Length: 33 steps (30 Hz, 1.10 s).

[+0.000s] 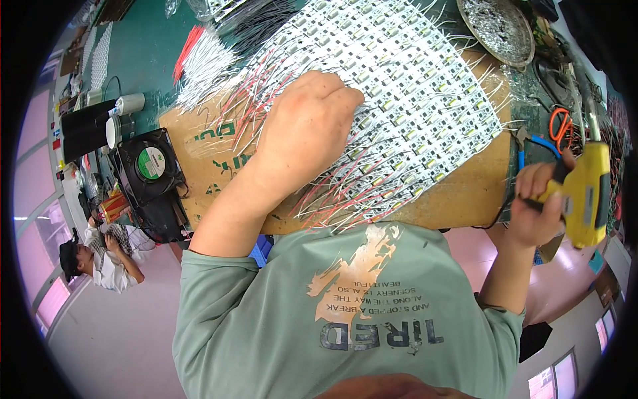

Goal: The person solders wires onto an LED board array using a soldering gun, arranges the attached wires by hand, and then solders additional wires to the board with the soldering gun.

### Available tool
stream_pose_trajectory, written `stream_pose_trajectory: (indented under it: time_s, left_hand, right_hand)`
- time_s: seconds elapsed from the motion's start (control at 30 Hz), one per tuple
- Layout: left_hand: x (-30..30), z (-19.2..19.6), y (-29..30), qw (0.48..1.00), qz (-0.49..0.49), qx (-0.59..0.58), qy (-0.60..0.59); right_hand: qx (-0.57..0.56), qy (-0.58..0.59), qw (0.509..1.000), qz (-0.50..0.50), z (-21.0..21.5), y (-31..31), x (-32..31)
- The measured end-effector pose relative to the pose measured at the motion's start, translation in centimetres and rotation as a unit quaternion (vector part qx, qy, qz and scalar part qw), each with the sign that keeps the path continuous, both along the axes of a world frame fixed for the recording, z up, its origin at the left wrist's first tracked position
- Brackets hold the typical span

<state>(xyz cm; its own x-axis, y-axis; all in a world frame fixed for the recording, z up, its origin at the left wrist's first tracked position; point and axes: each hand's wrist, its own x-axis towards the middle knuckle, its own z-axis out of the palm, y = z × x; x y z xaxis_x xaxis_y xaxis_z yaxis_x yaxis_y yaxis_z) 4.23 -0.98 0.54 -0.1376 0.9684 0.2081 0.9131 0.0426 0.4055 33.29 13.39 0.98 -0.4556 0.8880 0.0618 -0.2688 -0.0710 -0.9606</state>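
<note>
My left hand (309,123) is closed in a pinch over a large sheet of small white circuit boards (425,100). What its fingertips hold is hidden under the hand. Red and white wires (249,100) stick out from the sheet's left side, and more red and white wires (339,199) fringe its near edge. Off to the right, beyond the sheet, my right hand (538,203) is wrapped round the handle of a yellow pistol-shaped soldering gun (587,196). The sheet lies on a brown cardboard piece (458,199).
A black fan (149,166) stands at the left, near a white spool (129,103). Bundled white wires (209,63) lie at the far left. A round metal dish (498,30) sits far right, with blue-handled cutters (522,149) and orange-handled scissors (560,126) nearer. Another person (109,256) is at left.
</note>
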Motion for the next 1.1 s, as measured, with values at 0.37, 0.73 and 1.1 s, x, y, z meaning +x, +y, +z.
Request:
stream_pose_trajectory:
  time_s: [0.37,0.73,1.1]
  left_hand:
    - [1.6,0.6,-0.3,0.998,-0.003,0.056,0.000]
    - [2.0,-0.5,-0.3,0.999,-0.022,0.044,-0.013]
    - [2.2,-0.5,-0.3,1.000,-0.012,0.029,-0.003]
  right_hand:
    - [-0.148,-0.089,0.981,0.086,-1.0,-5.5,0.5]
    - [-0.200,-0.136,0.941,0.237,-1.3,-6.9,2.0]
    - [-0.166,-0.159,0.956,0.183,-1.7,-7.6,1.1]
